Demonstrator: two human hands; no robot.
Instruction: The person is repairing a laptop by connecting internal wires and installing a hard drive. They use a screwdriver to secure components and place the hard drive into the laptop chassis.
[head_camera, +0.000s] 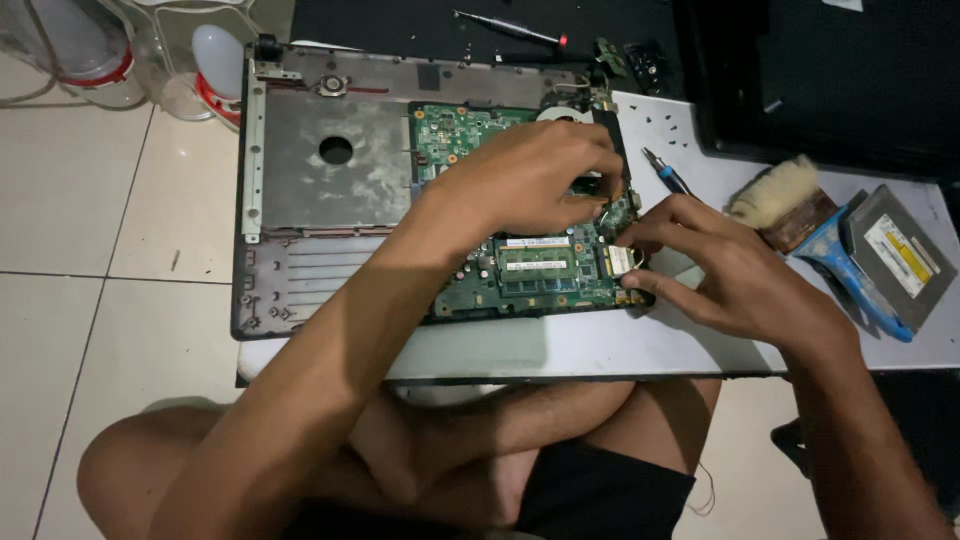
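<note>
An opened laptop base lies on a white board, its green motherboard exposed at the right half. My left hand rests over the motherboard's upper right part, fingers curled down onto it near the fan. My right hand sits at the board's right edge, thumb and fingers pinching a small metallic card there. A memory module lies flat just below my left hand. What my left fingertips touch is hidden.
A blue-handled screwdriver and loose screws lie right of the laptop. A brush with a blue handle and an optical drive sit farther right. Another screwdriver lies on the dark mat behind. Plastic jars stand on the tiled floor.
</note>
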